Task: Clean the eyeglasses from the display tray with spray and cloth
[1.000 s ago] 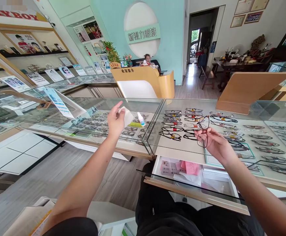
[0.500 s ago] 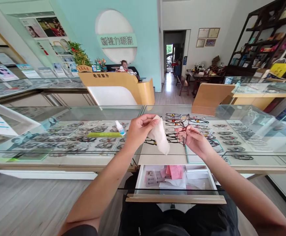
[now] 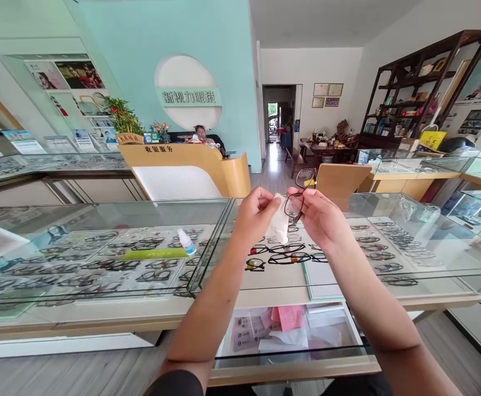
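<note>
My right hand (image 3: 321,217) grips a pair of dark-framed glasses (image 3: 299,192), held up above the glass display counter (image 3: 100,214). My left hand (image 3: 256,212) pinches a white cloth (image 3: 279,226) that hangs down and touches the lower lens of the glasses. Both hands are close together in front of me. Under the glass lie several rows of spectacle frames (image 3: 282,254).
A small white dropper bottle (image 3: 187,242) and a green strip (image 3: 152,254) lie on the glass at left. An open drawer (image 3: 290,330) with pink papers sits below the counter. A person sits behind the yellow reception desk (image 3: 186,165). Dark shelves (image 3: 422,88) stand at right.
My left hand took the cloth from the counter and carried it right to the glasses. My right hand raised the glasses. The view turned left and up.
</note>
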The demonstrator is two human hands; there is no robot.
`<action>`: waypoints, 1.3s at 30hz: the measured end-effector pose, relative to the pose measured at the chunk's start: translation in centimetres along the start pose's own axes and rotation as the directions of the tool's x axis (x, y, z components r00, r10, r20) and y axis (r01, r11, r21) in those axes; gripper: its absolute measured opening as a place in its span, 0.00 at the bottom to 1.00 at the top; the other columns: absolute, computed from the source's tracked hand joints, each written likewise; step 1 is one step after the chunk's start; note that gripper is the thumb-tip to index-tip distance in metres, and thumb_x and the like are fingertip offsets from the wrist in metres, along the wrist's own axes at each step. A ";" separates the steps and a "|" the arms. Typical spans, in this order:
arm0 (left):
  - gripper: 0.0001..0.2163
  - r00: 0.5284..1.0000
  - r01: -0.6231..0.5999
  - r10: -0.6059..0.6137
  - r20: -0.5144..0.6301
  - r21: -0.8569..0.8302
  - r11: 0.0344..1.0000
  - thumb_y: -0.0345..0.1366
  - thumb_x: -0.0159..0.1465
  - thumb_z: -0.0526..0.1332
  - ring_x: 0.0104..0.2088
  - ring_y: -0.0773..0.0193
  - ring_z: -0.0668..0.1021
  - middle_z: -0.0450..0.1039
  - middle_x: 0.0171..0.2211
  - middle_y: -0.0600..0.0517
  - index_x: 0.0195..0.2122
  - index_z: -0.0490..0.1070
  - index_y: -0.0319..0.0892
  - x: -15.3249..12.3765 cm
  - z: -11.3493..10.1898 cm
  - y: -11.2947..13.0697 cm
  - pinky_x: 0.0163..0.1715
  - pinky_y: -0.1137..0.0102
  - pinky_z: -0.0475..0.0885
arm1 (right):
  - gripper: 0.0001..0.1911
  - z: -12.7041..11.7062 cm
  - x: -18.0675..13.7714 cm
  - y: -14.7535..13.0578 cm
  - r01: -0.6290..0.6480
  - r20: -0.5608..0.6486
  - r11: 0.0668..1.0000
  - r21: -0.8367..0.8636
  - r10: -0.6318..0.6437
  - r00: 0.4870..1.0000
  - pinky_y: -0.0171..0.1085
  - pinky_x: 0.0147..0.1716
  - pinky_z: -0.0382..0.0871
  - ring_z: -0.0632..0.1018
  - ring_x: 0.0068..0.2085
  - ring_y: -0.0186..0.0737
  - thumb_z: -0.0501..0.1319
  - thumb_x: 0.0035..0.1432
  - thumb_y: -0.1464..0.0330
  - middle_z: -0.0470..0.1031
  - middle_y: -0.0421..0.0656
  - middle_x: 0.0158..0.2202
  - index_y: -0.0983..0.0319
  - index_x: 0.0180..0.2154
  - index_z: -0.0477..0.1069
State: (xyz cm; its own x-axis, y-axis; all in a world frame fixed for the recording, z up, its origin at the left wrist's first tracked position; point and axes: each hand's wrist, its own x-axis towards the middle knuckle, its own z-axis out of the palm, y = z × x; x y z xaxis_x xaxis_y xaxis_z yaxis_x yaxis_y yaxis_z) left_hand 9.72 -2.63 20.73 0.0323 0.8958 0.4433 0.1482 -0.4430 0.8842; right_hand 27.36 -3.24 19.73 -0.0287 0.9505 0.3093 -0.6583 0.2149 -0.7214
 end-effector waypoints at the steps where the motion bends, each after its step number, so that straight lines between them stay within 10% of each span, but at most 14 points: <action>1: 0.13 1.000 0.009 -0.009 -0.011 0.001 1.000 0.45 0.66 0.69 0.25 0.67 0.71 0.73 0.25 0.57 0.35 0.68 0.45 0.1 0.1 0.0 0.28 0.71 0.63 | 0.06 0.1 0.3 0.1 -0.003 -0.013 1.000 0.005 0.003 1.000 0.43 0.55 0.78 0.84 0.47 0.42 0.74 0.60 0.67 0.89 0.43 0.45 0.55 0.33 0.78; 13: 0.16 0.983 -0.131 0.132 -0.124 0.018 0.991 0.50 0.72 0.66 0.26 0.65 0.70 0.70 0.27 0.57 0.39 0.62 0.48 -1.3 0.6 -0.8 0.29 0.69 0.64 | 0.11 0.5 -0.5 2.6 0.068 -0.056 0.998 -0.017 -0.069 0.996 0.46 0.59 0.75 0.83 0.51 0.45 0.78 0.57 0.62 0.88 0.40 0.46 0.53 0.32 0.77; 22: 0.11 0.952 -0.293 0.294 0.085 -0.021 0.956 0.45 0.74 0.67 0.57 0.53 0.84 0.81 0.62 0.42 0.38 0.69 0.46 -3.5 1.5 0.4 0.54 0.60 0.79 | 0.09 1.0 -2.0 2.6 0.195 -0.095 0.978 -0.076 -0.202 0.975 0.48 0.63 0.71 0.81 0.58 0.45 0.74 0.62 0.62 0.86 0.41 0.55 0.53 0.36 0.75; 34: 0.15 0.987 -0.144 0.152 0.053 -0.125 0.982 0.43 0.62 0.77 0.50 0.54 0.87 0.83 0.57 0.44 0.40 0.73 0.45 -3.2 1.0 0.4 0.46 0.64 0.81 | 0.08 2.2 -3.0 2.1 0.171 -0.080 0.985 -0.030 -0.173 0.982 0.46 0.59 0.73 0.80 0.60 0.46 0.74 0.61 0.62 0.85 0.41 0.56 0.52 0.34 0.76; 39: 0.19 0.992 -0.053 0.066 0.108 -0.118 0.992 0.49 0.61 0.78 0.37 0.61 0.82 0.82 0.38 0.50 0.43 0.74 0.45 -2.7 0.5 0.2 0.38 0.68 0.75 | 0.09 2.1 -3.1 2.0 0.208 -0.025 0.977 -0.040 -0.209 0.978 0.48 0.64 0.70 0.78 0.64 0.47 0.75 0.61 0.59 0.84 0.40 0.58 0.51 0.35 0.77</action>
State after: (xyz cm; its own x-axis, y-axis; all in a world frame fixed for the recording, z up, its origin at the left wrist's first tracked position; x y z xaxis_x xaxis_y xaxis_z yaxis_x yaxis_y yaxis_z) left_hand 10.21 -5.08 19.66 0.1485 0.8632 0.4825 0.0282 -0.4914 0.8705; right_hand 24.56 -6.24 18.68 0.1286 0.8898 0.4379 -0.6194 0.4169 -0.6653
